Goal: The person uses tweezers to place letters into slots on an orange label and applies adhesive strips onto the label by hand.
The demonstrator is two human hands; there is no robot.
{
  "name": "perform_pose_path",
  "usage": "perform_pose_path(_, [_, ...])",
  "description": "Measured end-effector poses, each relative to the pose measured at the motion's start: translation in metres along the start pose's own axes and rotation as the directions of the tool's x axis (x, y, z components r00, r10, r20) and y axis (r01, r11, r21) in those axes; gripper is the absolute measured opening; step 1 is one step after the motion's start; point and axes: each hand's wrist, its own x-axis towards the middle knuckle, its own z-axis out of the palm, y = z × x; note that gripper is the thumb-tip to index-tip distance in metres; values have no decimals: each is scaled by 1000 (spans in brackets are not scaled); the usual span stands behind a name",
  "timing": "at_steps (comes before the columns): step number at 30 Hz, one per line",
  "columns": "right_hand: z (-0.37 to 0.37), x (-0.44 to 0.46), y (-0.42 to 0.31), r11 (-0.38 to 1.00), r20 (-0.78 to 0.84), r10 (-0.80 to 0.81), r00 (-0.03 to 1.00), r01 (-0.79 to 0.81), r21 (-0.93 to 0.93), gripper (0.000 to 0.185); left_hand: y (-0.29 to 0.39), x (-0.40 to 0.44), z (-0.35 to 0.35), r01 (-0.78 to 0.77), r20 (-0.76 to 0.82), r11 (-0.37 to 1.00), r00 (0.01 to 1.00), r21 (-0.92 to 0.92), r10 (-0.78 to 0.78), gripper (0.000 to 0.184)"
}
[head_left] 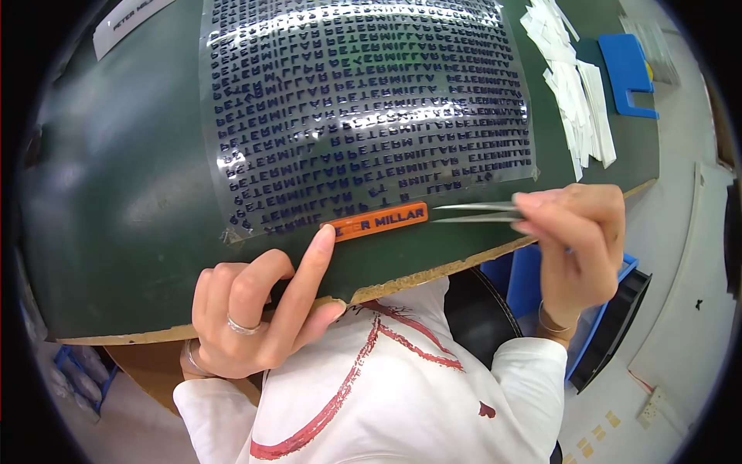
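An orange bar (pixel 386 220) lies on the green table just below a clear plastic sheet (pixel 212 147). Dark letters on the bar read "E", a gap, then "R MILLAR". My left hand (pixel 259 309) rests its outstretched index fingertip on the bar's left end, hiding that end; its thumb is apart and the other fingers are curled. Between the thumb and fingers of my right hand (pixel 580 243) are metal tweezers (pixel 479 213). Their tips are slightly spread, point left and sit just off the bar's right end. Rows of dark letters cover the sheet, with gaps in the lowest rows.
White paper strips (pixel 572 100) lie in a pile at the right of the green table (pixel 124 193). Beyond them is a blue plastic piece (pixel 624 73). A printed white card (pixel 127 23) sits at the upper left. Blue bins (pixel 522 290) stand below the worn front edge.
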Motion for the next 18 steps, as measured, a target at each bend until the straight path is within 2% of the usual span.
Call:
perform_pose_path(2, [-10,-9,16,998,-52,15,999,-18,-62,28,1,0,1,6,12,1000,1000,-3,-6,40])
perform_pose_path(5, [-19,-22,39,988,32,150,988,-148,-49,26,2,-4,3,14,2,1000,1000,-27,-14,40])
perform_pose_path(9, [-19,-27,49,985,85,159,984,-153,-74,23,2,-5,2,27,20,999,999,-45,-26,42])
perform_pose_path(18, [-19,-26,61,994,61,94,994,-90,-61,24,6,2,2,21,55,1000,998,20,-22,48])
